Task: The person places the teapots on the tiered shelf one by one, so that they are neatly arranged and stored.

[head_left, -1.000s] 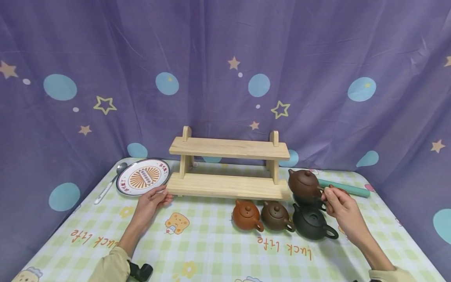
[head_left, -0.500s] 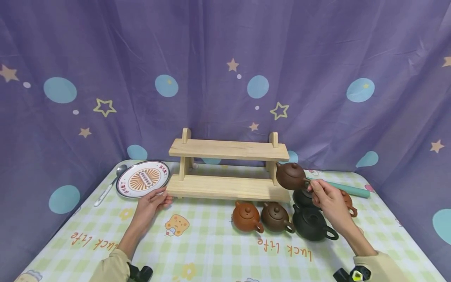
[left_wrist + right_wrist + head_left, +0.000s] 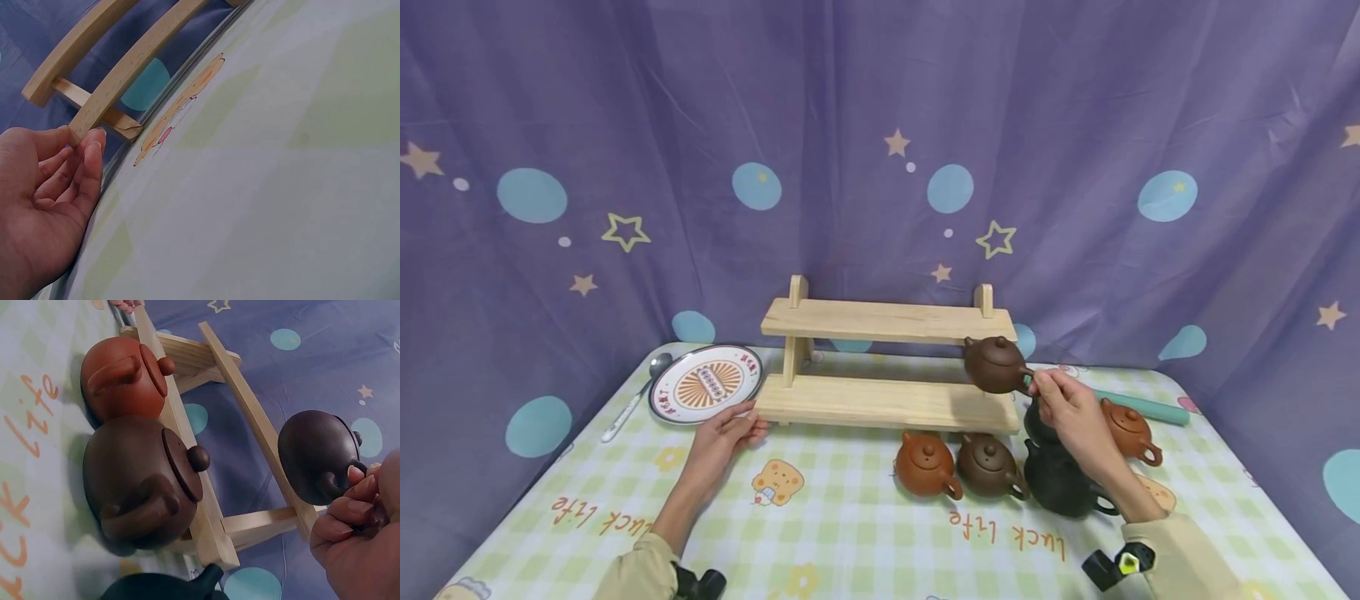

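Note:
A dark brown teapot point(image 3: 995, 367) hangs in the air in front of the wooden shelf's right end, above the lower board. My right hand point(image 3: 1078, 421) grips it by the handle, seen closer in the right wrist view. My left hand point(image 3: 722, 442) pinches the left end of the lower board of the two-tier wooden shelf point(image 3: 880, 402); the left wrist view has the thumb and fingers point(image 3: 91, 164) at the board's corner. In front of the shelf stand an orange-brown teapot point(image 3: 925, 467), a brown teapot point(image 3: 987, 468) and a black teapot point(image 3: 1060, 485).
Behind the right hand, another dark teapot point(image 3: 1039, 423) is partly hidden. An orange-brown teapot point(image 3: 1126, 429) and a green rod point(image 3: 1157, 410) lie farther right. On the left are a patterned plate point(image 3: 673, 400) and a spoon point(image 3: 625, 414). A purple curtain point(image 3: 865, 125) hangs behind.
My right hand has carried the dark brown teapot leftward and slightly up, from above the black teapots to the shelf's right end. The left hand has stayed at the board.

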The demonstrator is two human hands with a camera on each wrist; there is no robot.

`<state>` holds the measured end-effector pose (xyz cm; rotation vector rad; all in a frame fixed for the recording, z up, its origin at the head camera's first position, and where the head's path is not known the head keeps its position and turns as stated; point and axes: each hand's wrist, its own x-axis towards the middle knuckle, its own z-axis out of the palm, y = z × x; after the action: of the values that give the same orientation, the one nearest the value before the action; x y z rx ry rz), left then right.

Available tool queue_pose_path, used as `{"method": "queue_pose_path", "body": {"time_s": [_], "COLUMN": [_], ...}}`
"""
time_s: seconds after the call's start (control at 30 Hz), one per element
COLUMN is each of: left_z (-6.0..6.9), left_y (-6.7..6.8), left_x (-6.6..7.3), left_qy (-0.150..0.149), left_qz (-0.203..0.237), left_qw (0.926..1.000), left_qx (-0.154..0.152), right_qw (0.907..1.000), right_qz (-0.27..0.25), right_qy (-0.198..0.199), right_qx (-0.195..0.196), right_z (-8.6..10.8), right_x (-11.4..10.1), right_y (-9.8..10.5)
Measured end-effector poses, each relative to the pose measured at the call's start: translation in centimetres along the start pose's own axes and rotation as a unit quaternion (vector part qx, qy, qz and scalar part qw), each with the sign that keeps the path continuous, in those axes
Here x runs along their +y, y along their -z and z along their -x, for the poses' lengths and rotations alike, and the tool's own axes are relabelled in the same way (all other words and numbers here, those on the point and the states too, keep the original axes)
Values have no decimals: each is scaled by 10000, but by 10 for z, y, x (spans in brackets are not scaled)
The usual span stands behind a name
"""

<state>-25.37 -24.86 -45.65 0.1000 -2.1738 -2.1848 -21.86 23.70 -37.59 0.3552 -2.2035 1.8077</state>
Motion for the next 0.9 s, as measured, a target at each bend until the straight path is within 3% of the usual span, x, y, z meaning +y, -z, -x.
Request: {"method": "queue_pose_path", "body": {"time_s": [0.9], "left_z": [-3], "left_y": [0], "left_x": [-2], "left_qy": [18], "left_qz": [3], "left_qw": [10000], "left_qx": [41], "right_qw": [9997], "right_qz": [-190], "right_qy": [-77], "right_qx": [-91], "right_z": [-27], "right_x": [-5], "right_y": [-31]}}
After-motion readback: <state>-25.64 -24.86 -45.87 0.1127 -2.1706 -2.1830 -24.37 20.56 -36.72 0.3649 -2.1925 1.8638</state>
